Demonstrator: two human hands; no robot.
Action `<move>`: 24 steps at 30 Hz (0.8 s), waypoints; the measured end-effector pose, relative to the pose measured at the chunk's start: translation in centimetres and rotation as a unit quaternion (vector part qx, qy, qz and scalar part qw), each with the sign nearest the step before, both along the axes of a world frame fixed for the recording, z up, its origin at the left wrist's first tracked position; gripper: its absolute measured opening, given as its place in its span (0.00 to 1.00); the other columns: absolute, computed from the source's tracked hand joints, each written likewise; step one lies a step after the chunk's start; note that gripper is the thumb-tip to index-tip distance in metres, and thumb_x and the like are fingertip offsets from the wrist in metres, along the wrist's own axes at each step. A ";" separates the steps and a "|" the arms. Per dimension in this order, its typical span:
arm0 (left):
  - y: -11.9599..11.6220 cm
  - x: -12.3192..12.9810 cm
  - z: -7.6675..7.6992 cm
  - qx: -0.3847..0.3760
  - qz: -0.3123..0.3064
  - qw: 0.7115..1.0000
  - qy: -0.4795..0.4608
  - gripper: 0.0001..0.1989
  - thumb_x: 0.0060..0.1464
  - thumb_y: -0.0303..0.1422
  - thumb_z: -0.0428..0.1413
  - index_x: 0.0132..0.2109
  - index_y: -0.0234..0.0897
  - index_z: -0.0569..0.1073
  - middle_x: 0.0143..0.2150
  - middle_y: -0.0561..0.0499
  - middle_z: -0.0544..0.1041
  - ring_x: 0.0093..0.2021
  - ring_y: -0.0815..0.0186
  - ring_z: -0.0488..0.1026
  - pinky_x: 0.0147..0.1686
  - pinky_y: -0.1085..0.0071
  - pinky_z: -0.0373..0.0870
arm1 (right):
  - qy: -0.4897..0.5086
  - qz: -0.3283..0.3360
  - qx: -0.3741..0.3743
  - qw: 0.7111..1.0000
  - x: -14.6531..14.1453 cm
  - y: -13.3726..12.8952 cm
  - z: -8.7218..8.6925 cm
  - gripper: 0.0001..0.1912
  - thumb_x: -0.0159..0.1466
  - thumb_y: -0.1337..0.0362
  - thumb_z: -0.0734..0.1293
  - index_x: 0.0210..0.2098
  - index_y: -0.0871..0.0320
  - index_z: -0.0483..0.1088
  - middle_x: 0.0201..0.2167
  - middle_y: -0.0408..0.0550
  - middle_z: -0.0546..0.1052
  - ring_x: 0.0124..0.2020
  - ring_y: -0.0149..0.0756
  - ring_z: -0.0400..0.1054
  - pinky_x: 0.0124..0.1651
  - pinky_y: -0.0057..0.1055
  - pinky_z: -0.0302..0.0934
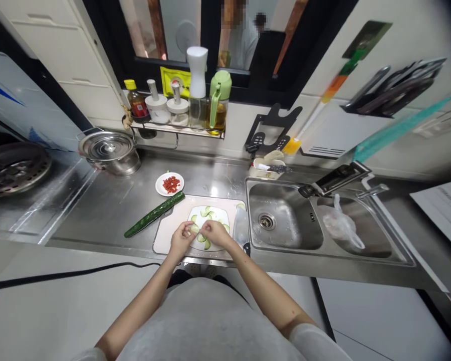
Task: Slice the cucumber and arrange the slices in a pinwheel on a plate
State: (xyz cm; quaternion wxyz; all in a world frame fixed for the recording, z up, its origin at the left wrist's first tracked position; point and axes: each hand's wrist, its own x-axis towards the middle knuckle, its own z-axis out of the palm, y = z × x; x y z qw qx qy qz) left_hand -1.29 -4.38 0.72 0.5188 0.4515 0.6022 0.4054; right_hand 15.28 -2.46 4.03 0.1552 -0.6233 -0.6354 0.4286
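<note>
A white square plate [222,212] with several pale green cucumber slices [207,244] lies on a light cutting board [165,233]. Over its left side, my left hand [181,241] pinches a cucumber slice [194,228] between thumb and fingers. My right hand [216,234] is closed in a pinch above the plate's middle, close to the left; whatever its fingertips hold is too small to make out. A knife [241,228] rests at the board's right edge, a bit of slice near its top. An uncut part of a dark green cucumber [154,215] lies to the left.
Behind the cucumber sits a small white dish [159,186] of red bits. A lidded steel pot [110,153] stands back left. To the right is a double sink [285,240] with a plastic bag [342,226] in it. Bottles line a wall rack [176,131].
</note>
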 end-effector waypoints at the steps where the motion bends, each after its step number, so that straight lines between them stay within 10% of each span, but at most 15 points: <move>1: 0.2 -0.1 -0.2 0.004 0.000 1.000 0.021 0.23 0.39 0.39 0.63 0.45 0.37 0.74 0.29 0.57 0.66 0.24 0.74 0.60 0.28 0.76 0.61 | -0.015 0.013 0.004 1.000 -0.1 0.4 0.1 0.06 0.60 0.62 0.68 0.31 0.59 0.72 0.28 0.43 0.75 0.29 0.29 0.66 0.32 0.24 0.54; 24: 2.7 -1.1 -0.6 0.014 -0.069 0.949 0.306 0.12 0.51 0.32 0.57 0.45 0.41 0.76 0.35 0.53 0.77 0.32 0.68 0.70 0.34 0.73 0.61 | -0.144 0.063 0.009 0.988 -2.3 3.6 -0.7 0.07 0.64 0.61 0.66 0.38 0.57 0.72 0.33 0.45 0.77 0.34 0.33 0.67 0.32 0.25 0.50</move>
